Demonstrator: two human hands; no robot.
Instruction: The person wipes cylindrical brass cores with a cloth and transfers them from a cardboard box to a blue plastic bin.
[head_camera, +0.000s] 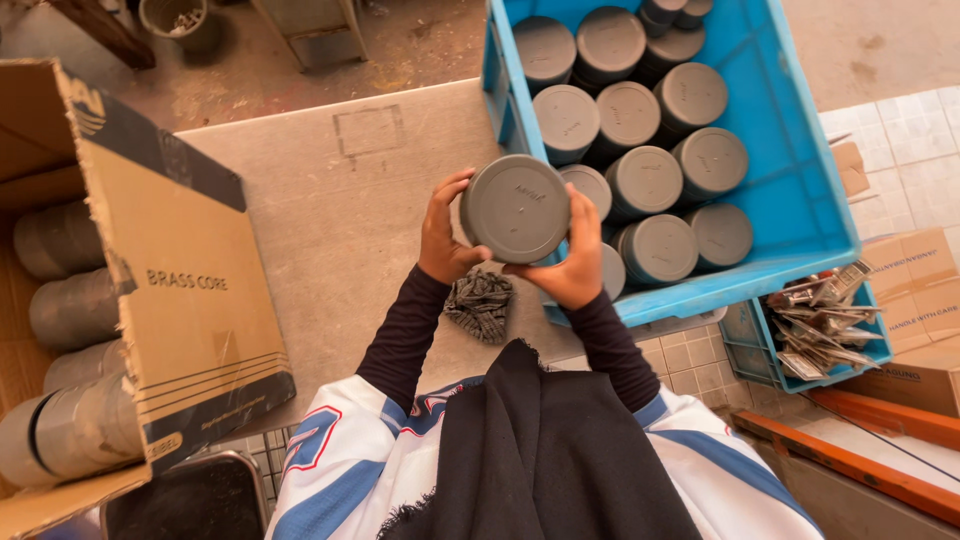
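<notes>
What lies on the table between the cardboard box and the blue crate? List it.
In the head view, between the cardboard box and the blue crate, the table carries only a crumpled grey cloth, beneath both hands' grey cap.

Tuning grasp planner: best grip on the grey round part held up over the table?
Likely the curved side wall of the grey round part, from opposite sides, as the left hand and right hand do. The flat round face offers no edge; the rim gives opposed contact.
</notes>
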